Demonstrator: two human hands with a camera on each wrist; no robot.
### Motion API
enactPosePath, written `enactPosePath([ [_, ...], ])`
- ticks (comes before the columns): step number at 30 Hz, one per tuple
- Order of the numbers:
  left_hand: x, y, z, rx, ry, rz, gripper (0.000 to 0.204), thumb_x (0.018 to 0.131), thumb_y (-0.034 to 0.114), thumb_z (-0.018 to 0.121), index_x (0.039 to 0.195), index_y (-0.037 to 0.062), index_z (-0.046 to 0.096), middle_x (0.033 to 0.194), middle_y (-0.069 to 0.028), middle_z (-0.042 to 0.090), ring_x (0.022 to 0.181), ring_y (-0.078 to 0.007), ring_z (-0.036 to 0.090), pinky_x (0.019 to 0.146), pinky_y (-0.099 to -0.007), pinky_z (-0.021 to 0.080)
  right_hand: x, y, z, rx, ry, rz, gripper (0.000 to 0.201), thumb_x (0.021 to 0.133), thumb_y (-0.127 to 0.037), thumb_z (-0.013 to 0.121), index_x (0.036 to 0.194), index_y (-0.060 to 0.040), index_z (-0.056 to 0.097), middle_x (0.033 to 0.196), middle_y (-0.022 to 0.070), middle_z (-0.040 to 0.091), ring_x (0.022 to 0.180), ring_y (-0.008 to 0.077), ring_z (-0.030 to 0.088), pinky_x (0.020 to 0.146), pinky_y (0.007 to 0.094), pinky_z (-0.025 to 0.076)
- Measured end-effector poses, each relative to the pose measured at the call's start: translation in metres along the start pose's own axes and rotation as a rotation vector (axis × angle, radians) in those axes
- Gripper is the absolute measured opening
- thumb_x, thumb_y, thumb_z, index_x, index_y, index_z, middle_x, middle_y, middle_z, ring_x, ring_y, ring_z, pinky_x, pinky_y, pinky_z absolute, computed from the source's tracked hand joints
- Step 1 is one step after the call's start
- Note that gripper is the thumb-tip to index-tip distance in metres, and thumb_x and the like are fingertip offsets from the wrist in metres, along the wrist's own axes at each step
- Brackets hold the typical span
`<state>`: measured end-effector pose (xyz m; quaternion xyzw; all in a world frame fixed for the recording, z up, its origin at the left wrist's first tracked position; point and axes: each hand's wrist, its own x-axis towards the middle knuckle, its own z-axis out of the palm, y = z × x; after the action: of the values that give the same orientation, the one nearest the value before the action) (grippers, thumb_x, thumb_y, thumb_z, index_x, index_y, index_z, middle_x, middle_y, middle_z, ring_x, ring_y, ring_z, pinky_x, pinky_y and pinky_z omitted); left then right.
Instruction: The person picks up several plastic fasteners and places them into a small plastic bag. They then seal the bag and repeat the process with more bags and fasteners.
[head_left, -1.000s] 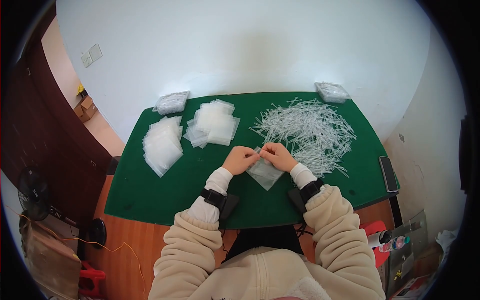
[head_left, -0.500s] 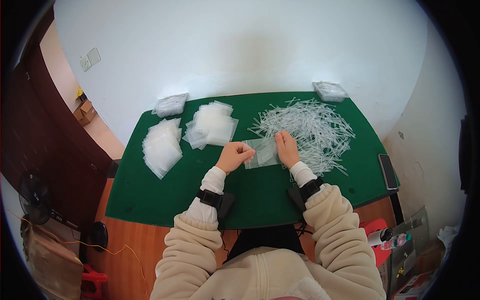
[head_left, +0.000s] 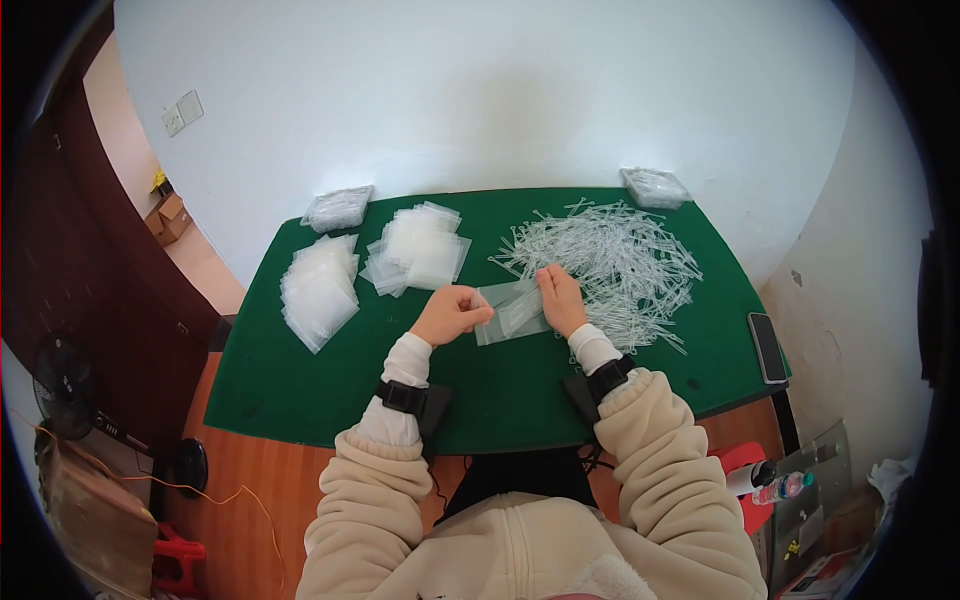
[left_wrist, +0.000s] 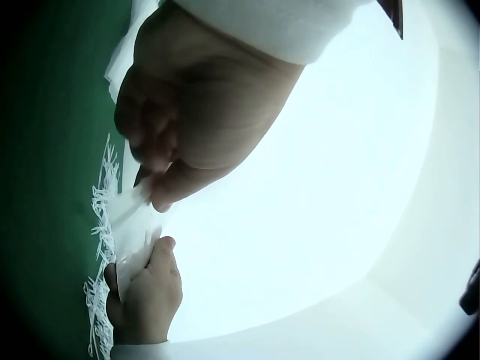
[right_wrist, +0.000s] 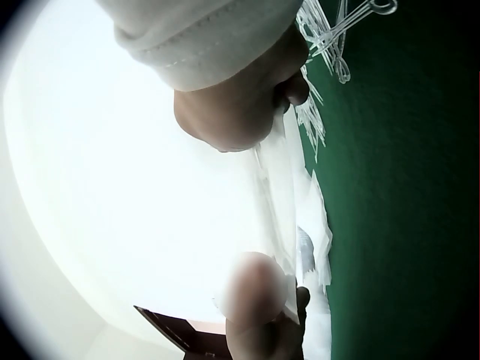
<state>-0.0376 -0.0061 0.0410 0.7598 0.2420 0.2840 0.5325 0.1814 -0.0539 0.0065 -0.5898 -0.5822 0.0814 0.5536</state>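
A clear plastic zip bag (head_left: 512, 322) is stretched sideways above the green table, with faint clear strips showing in it. My left hand (head_left: 452, 314) pinches its left end between thumb and fingers. At the other end, my right hand (head_left: 561, 300) grips the bag, thumb on the near side. The left wrist view shows the bag (left_wrist: 133, 225) spanning the gap between both hands. Just beyond my right hand spreads a heap of thin clear plastic sticks (head_left: 625, 250), some with ring-shaped ends.
Two fanned piles of flat clear bags, one at the left (head_left: 320, 300) and one nearer the middle (head_left: 418, 250), lie on the green table (head_left: 300, 400). Filled clear packs stand at the back left (head_left: 338, 208) and back right (head_left: 656, 187). A phone (head_left: 767, 348) lies at the right edge.
My hands were close together at the bag's top edge; they have since moved apart, and the bag has turned from hanging toward me to lying sideways between them.
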Motion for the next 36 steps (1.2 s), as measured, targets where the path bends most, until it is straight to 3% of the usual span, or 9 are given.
enactPosePath([
  [4,-0.024,-0.007,-0.023,0.135,0.176,0.038,0.01,0.073,0.013,0.065,0.071,0.0047,0.062,0.063,0.0001,0.057,0.056,-0.0055,0.049,0.051,-0.0195,0.038,0.002,0.006,-0.003,-0.154,-0.074,-0.044,0.023,0.084,-0.023,0.053,0.076,-0.0018,0.048,0.066,0.0122,0.049,0.064,0.0255,0.05,0.059,0.0339,0.039],
  [11,-0.097,-0.031,-0.127,0.282,0.531,-0.357,0.018,0.072,0.014,0.065,0.064,0.0004,0.057,0.054,-0.0019,0.052,0.045,-0.0091,0.046,0.041,-0.023,0.038,-0.003,0.015,-0.016,-0.826,0.064,-0.112,0.025,0.072,-0.028,0.065,0.086,-0.008,0.057,0.088,0.0084,0.055,0.086,0.0271,0.052,0.072,0.0414,0.042],
  [14,-0.12,-0.044,-0.161,0.395,0.671,-0.434,0.019,0.071,0.013,0.065,0.06,-0.0002,0.056,0.052,-0.0031,0.052,0.044,-0.0103,0.048,0.04,-0.0244,0.041,0.002,0.012,-0.023,-0.896,-0.167,0.12,0.03,0.07,-0.029,0.066,0.091,-0.0088,0.058,0.095,0.0086,0.054,0.092,0.0289,0.051,0.079,0.0433,0.039],
  [16,-0.128,-0.046,-0.17,0.444,0.765,-0.472,0.021,0.07,0.013,0.065,0.058,-0.0004,0.055,0.05,-0.0036,0.052,0.043,-0.0109,0.049,0.04,-0.0251,0.042,0.002,0.017,-0.023,-0.897,-0.183,0.117,0.03,0.071,-0.029,0.066,0.092,-0.0088,0.058,0.096,0.009,0.055,0.092,0.029,0.051,0.079,0.0432,0.039],
  [20,-0.134,-0.052,-0.177,0.542,0.773,-0.623,0.02,0.07,0.016,0.067,0.073,-0.0002,0.056,0.071,-0.0105,0.06,0.055,-0.0166,0.057,0.048,-0.0303,0.048,0.008,0.025,-0.019,-0.9,-0.227,0.119,0.028,0.072,-0.028,0.063,0.092,-0.0086,0.058,0.097,0.0098,0.056,0.093,0.0289,0.052,0.08,0.0432,0.038],
  [23,-0.132,-0.039,-0.155,1.202,0.989,-0.394,0.043,0.07,0.022,0.067,0.105,0.0033,0.05,0.11,-0.018,0.053,0.092,-0.0263,0.056,0.076,-0.0385,0.047,0.008,0.023,-0.023,-0.876,-0.252,0.169,0.026,0.073,-0.028,0.062,0.09,-0.0085,0.059,0.094,0.0099,0.058,0.093,0.0284,0.052,0.08,0.0438,0.038],
  [28,-0.118,-0.041,-0.143,1.509,0.649,-0.137,0.072,0.071,0.033,0.067,0.13,0.0118,0.03,0.136,-0.0187,0.026,0.124,-0.0328,0.029,0.099,-0.0471,0.027,0.005,0.014,-0.025,-0.943,-0.147,0.206,0.015,0.074,-0.016,0.053,0.086,-0.0095,0.06,0.089,0.0099,0.061,0.09,0.0279,0.056,0.079,0.0424,0.038],
  [31,-0.107,-0.068,-0.152,1.43,0.393,-0.56,0.082,0.07,0.039,0.065,0.136,0.0132,0.022,0.14,-0.0193,0.018,0.131,-0.035,0.012,0.102,-0.0539,0.015,0.008,0.014,-0.028,-0.928,-0.216,0.252,0.016,0.072,-0.017,0.057,0.085,-0.0093,0.061,0.085,0.0109,0.062,0.085,0.0298,0.058,0.077,0.0439,0.04],
  [36,-0.1,-0.08,-0.159,1.413,0.461,-0.62,0.086,0.071,0.04,0.064,0.137,0.011,0.017,0.142,-0.0182,0.013,0.132,-0.0354,0.009,0.099,-0.0601,0.012,0.007,0.015,-0.03,-0.797,-0.22,0.277,0.013,0.07,-0.011,0.055,0.081,-0.0083,0.062,0.083,0.0127,0.062,0.081,0.0302,0.06,0.072,0.0416,0.044],
])
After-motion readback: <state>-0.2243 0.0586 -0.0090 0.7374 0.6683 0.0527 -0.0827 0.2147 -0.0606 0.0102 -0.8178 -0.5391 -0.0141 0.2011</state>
